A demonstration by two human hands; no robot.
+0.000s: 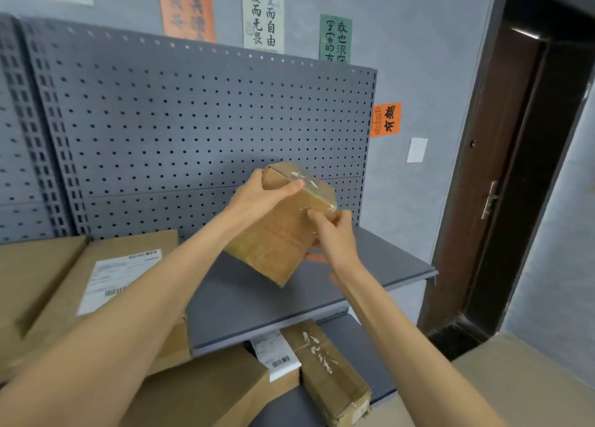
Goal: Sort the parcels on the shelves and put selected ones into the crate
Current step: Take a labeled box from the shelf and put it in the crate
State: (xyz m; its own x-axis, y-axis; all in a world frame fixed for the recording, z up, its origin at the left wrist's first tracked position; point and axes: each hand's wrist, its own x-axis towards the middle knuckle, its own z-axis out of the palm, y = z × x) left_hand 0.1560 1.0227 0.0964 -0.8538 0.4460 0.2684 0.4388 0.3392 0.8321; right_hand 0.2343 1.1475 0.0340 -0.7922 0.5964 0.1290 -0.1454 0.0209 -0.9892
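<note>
hands: left hand (257, 198) and right hand (333, 238) both grip a taped cardboard box (283, 230)
shelf: grey metal shelf (380, 259), pegboard back (193, 121)

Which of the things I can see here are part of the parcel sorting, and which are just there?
Part of the job:
- small taped box, held above the shelf by left hand and right hand
- large labelled parcel on the shelf
- parcels on the lower shelf

Just there:
- wall posters
- orange sign
- dark door

No crate is in view.

Both hands (257, 198) (331, 236) raised, fingers apparently curled.
</note>
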